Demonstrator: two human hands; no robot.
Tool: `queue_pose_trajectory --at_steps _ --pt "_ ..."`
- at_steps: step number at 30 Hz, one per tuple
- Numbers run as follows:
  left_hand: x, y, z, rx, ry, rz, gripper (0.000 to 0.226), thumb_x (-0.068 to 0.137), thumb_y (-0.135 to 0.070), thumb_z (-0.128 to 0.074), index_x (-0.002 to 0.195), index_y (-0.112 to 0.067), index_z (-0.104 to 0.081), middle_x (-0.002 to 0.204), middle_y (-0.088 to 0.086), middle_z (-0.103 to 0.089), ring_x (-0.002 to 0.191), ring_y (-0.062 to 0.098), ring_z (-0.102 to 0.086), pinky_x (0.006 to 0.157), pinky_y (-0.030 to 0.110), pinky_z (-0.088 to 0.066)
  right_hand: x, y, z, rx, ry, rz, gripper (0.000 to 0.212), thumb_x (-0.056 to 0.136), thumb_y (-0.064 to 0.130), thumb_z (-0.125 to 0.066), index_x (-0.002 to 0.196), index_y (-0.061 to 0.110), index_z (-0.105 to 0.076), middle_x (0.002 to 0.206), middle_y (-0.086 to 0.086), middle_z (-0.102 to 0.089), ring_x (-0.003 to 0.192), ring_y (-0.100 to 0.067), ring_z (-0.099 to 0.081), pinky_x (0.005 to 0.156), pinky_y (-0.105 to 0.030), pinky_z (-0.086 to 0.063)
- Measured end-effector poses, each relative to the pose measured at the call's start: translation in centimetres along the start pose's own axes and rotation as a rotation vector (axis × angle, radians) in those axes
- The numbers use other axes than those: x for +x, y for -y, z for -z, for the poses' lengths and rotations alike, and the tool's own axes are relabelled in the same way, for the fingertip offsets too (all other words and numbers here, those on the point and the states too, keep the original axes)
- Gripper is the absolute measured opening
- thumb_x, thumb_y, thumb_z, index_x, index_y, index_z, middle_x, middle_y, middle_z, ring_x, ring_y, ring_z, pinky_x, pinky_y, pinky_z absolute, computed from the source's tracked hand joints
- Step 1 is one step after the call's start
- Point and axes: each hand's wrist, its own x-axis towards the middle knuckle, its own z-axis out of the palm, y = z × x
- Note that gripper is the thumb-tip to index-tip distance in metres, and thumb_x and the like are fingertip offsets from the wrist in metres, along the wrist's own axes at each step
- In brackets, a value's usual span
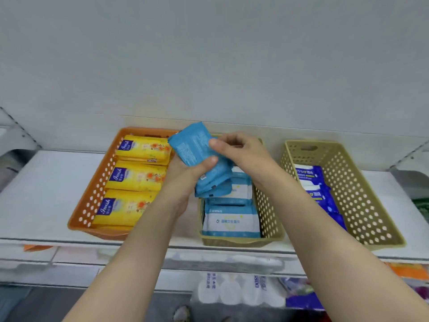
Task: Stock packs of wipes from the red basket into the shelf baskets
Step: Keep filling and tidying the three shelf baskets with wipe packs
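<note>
While both hands meet above the middle basket, here is how it stands:
Blue packs: a small stack of blue wipe packs [209,173] is up in the air over the middle basket, backs with fine white print facing the camera, the top one tilted up toward the back wall.
Left hand: the left hand [185,180] cradles the stack from beneath, thumb pressed across the front.
Right hand: the right hand [239,152] comes over the top, thumb and fingers pinching the upper pack's right edge.
Middle basket: a beige perforated basket [267,219] holds white-and-blue packs [232,221] lying flat in a row, front to back.
Left basket: an orange perforated basket [92,196] is filled with three yellow packs [134,175] with blue label corners.
Right basket: another beige basket [362,201], with dark blue packs [318,189] along its left side.
Shelf: a white shelf [46,191] carries all three baskets side by side, apart from one another.
Backdrop: a plain pale back panel [209,66] rises behind.
Below: white wrapped rolls [232,291] with blue print sit on a lower level, blurred.
</note>
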Motion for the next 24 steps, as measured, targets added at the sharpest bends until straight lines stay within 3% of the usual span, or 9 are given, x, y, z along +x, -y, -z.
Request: queue_pose_trajectory --at_steps 4,9,13,16,18,20,22,24 --pt "0.5 -0.3 -0.7 0.134 0.121 -0.007 0.048 0.079 -0.008 -0.080 0.124 -0.014 -0.062 0.113 0.008 -0.073 0.104 0.027 -0.071 0.083 0.040 -0.059 0.8 -0.9 0.3 0.021 0.014 -0.111 0.032 0.072 0.036 -0.087 0.084 0.012 -0.071 0.083 0.001 -0.075 0.073 -0.011 -0.070 0.071 -0.032 -0.059" --pt "1.0 -0.8 -0.5 0.008 0.069 0.092 0.037 0.095 -0.028 -0.063 0.130 -0.020 -0.055 0.118 0.005 -0.072 0.105 0.024 -0.071 0.087 0.046 -0.058 1.8 -1.6 0.8 0.233 -0.030 -0.184 0.032 0.085 0.028 -0.077 0.100 0.000 -0.071 0.096 -0.014 -0.077 0.091 -0.028 -0.074 0.089 -0.047 -0.059" --pt "2.1 -0.9 -0.2 -0.040 -0.110 0.068 0.028 0.101 -0.018 -0.055 0.128 -0.013 -0.055 0.120 0.009 -0.071 0.104 0.027 -0.071 0.088 0.049 -0.058 2.9 -0.7 2.2 0.404 -0.303 -0.094 0.028 0.089 0.029 -0.073 0.107 0.009 -0.065 0.103 -0.012 -0.075 0.089 -0.026 -0.074 0.082 -0.049 -0.060" --pt "2.5 -1.0 -0.1 -0.070 -0.184 0.054 0.027 0.101 -0.017 -0.056 0.127 -0.014 -0.054 0.121 0.009 -0.069 0.103 0.027 -0.071 0.084 0.047 -0.059 3.4 0.1 3.2 0.148 -0.507 0.085 0.024 0.082 0.041 -0.075 0.095 0.029 -0.058 0.098 0.001 -0.074 0.084 -0.019 -0.073 0.076 -0.048 -0.061" --pt "2.5 -1.0 -0.9 -0.082 -0.163 0.034 0.025 0.100 -0.019 -0.057 0.125 -0.015 -0.055 0.120 0.009 -0.070 0.102 0.025 -0.071 0.085 0.045 -0.059 3.1 0.5 2.2 -0.082 -0.423 0.205 0.024 0.082 0.042 -0.075 0.094 0.029 -0.057 0.096 0.005 -0.072 0.088 -0.015 -0.070 0.078 -0.042 -0.059" --pt "2.3 -1.2 -2.0 -0.126 -0.095 0.012 0.038 0.095 -0.031 -0.061 0.127 -0.013 -0.056 0.119 0.010 -0.071 0.105 0.024 -0.071 0.085 0.039 -0.059 2.4 0.5 0.6 -0.262 -0.235 0.264 0.024 0.086 0.049 -0.069 0.096 0.027 -0.065 0.095 0.012 -0.070 0.091 -0.007 -0.065 0.080 -0.030 -0.053" --pt "2.2 -1.3 -2.3 -0.149 -0.044 0.008 0.057 0.085 -0.043 -0.064 0.131 -0.012 -0.054 0.119 0.010 -0.071 0.107 0.024 -0.070 0.085 0.035 -0.059 1.6 0.8 -0.3 -0.348 -0.057 0.256 0.030 0.096 0.052 -0.054 0.103 0.030 -0.073 0.099 0.020 -0.069 0.092 0.005 -0.060 0.078 -0.017 -0.044" --pt "2.3 -1.1 -1.7 -0.132 -0.062 0.001 0.055 0.086 -0.037 -0.067 0.134 -0.014 -0.054 0.121 0.009 -0.070 0.108 0.024 -0.070 0.086 0.036 -0.059 1.4 0.8 0.0 -0.301 0.017 0.242 0.030 0.101 0.045 -0.049 0.107 0.031 -0.075 0.105 0.023 -0.067 0.097 0.012 -0.057 0.083 -0.009 -0.043"
